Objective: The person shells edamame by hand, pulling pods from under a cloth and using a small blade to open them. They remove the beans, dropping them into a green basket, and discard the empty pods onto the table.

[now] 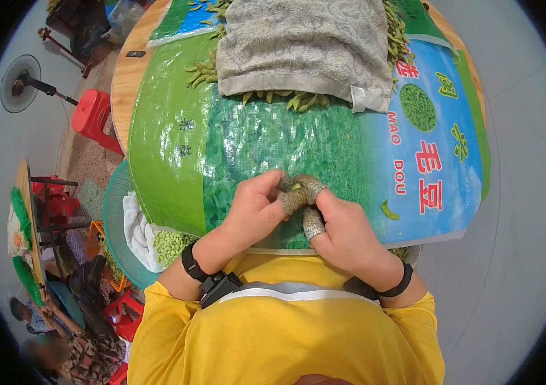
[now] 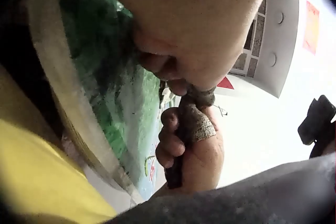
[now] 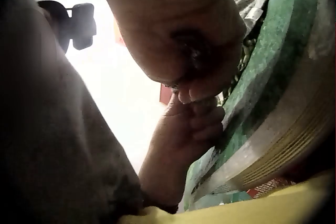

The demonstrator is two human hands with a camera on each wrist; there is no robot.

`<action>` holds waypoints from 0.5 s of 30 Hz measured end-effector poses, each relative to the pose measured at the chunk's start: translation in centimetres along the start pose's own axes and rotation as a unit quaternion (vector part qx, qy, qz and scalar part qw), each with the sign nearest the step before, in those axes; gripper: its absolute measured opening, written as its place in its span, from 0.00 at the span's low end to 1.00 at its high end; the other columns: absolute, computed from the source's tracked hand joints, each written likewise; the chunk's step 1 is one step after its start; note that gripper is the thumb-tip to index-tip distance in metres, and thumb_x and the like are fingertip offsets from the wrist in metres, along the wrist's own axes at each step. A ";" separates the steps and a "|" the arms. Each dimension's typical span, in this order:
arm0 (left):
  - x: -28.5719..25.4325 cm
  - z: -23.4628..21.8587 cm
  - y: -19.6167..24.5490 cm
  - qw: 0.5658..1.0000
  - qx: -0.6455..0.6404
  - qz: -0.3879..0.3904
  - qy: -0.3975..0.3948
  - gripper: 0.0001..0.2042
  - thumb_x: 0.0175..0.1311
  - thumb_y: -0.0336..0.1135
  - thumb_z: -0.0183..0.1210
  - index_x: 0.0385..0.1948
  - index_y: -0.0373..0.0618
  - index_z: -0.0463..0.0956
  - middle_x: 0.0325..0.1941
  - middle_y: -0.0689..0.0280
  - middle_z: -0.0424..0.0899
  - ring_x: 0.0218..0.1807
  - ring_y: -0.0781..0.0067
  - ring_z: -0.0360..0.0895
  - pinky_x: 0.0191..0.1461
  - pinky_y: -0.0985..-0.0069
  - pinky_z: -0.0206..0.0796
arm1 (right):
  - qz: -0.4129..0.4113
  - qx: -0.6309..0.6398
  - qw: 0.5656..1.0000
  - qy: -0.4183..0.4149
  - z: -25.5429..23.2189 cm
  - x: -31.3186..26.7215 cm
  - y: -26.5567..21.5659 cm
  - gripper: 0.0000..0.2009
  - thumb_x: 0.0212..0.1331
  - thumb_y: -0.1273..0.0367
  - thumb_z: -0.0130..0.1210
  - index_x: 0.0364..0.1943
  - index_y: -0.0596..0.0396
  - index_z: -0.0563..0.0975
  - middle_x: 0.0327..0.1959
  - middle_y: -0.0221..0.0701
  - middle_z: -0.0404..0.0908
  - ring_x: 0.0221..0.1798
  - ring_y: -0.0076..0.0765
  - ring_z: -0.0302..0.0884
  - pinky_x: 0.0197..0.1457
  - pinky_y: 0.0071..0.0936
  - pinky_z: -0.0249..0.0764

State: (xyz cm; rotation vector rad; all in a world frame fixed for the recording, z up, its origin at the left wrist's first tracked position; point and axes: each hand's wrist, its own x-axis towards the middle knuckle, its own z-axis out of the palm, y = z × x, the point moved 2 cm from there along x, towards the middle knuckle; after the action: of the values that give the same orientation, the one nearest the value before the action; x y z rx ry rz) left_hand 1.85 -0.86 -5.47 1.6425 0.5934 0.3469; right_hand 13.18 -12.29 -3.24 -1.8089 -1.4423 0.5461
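Note:
Over the front of the sheet, my left hand (image 1: 254, 208) and right hand (image 1: 351, 236) meet fingertip to fingertip. Both pinch a small green soybean pod (image 1: 297, 187), mostly hidden by the fingers. Grey-brown tape wraps several fingertips, among them the right index finger (image 1: 315, 186). In the left wrist view, the right hand (image 2: 202, 155) faces the left with its fingers curled. A loose soybean pod (image 1: 388, 210) lies to the right of the hands on the printed plastic sheet (image 1: 164, 128).
A patterned towel (image 1: 302, 45) covers a heap of soybean pods (image 1: 204, 70) at the back. Left below the table edge, a teal basket (image 1: 114, 212) holds shelled beans (image 1: 171, 246) and a white cloth (image 1: 137, 234). A red stool (image 1: 93, 115) stands left; another person sits lower left.

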 end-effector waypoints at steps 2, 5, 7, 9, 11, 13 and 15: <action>0.1 -0.1 0.2 0.994 -0.093 -0.053 -0.010 0.04 0.60 0.31 0.56 0.31 0.41 0.72 0.23 0.73 0.73 0.23 0.87 0.67 0.24 0.85 0.61 | 0.047 0.061 0.997 -0.029 -0.7 0.4 -0.7 0.16 0.53 0.75 0.48 0.48 0.58 0.68 0.27 0.44 0.76 0.28 0.44 0.75 0.31 0.36 0.71; 0.0 0.2 0.2 0.986 -0.153 -0.058 -0.015 0.04 0.61 0.30 0.54 0.31 0.41 0.72 0.25 0.73 0.74 0.24 0.87 0.67 0.26 0.85 0.61 | 0.095 0.117 0.987 -0.061 -0.7 0.7 -0.7 0.13 0.52 0.73 0.49 0.43 0.60 0.69 0.29 0.51 0.76 0.35 0.60 0.74 0.36 0.46 0.71; 0.0 0.4 0.7 0.981 -0.179 -0.078 -0.008 0.03 0.61 0.29 0.53 0.31 0.41 0.72 0.26 0.73 0.73 0.25 0.87 0.66 0.27 0.86 0.60 | 0.094 0.112 0.987 -0.063 -0.4 0.8 -0.5 0.13 0.52 0.73 0.49 0.43 0.60 0.69 0.29 0.50 0.75 0.35 0.60 0.74 0.35 0.46 0.71; 0.1 0.5 0.8 0.974 -0.205 -0.096 0.001 0.03 0.61 0.29 0.52 0.32 0.41 0.71 0.27 0.74 0.73 0.26 0.87 0.65 0.28 0.86 0.60 | 0.038 0.044 0.998 -0.011 -0.3 1.0 -0.4 0.12 0.51 0.73 0.50 0.41 0.60 0.69 0.28 0.50 0.75 0.34 0.60 0.74 0.35 0.46 0.71; 0.3 0.5 0.9 0.972 -0.220 -0.087 0.009 0.04 0.63 0.30 0.49 0.34 0.42 0.71 0.27 0.75 0.71 0.27 0.88 0.63 0.29 0.86 0.58 | 0.039 0.030 0.999 -0.017 -0.4 1.3 -0.6 0.15 0.51 0.74 0.50 0.46 0.59 0.69 0.32 0.49 0.76 0.36 0.57 0.75 0.37 0.41 0.72; 0.4 0.6 1.0 0.969 -0.229 -0.094 0.020 0.04 0.63 0.30 0.48 0.34 0.42 0.71 0.27 0.75 0.70 0.28 0.88 0.62 0.29 0.86 0.57 | 0.041 0.016 0.999 -0.020 -0.4 1.6 -0.7 0.20 0.51 0.75 0.50 0.52 0.57 0.70 0.35 0.48 0.77 0.38 0.55 0.77 0.39 0.36 0.74; 0.4 0.4 0.9 0.965 -0.239 -0.101 0.029 0.04 0.63 0.30 0.47 0.34 0.42 0.71 0.27 0.75 0.69 0.28 0.88 0.61 0.29 0.86 0.56 | 0.027 -0.009 1.000 -0.010 -0.2 1.9 -0.8 0.20 0.51 0.75 0.50 0.52 0.57 0.70 0.36 0.47 0.77 0.38 0.54 0.77 0.39 0.35 0.73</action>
State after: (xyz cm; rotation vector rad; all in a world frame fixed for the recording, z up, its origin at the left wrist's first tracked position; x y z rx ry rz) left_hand 2.59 -1.04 -4.68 1.1021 0.6569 0.3557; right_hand 13.40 -10.44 -2.28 -1.8646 -1.4194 0.5812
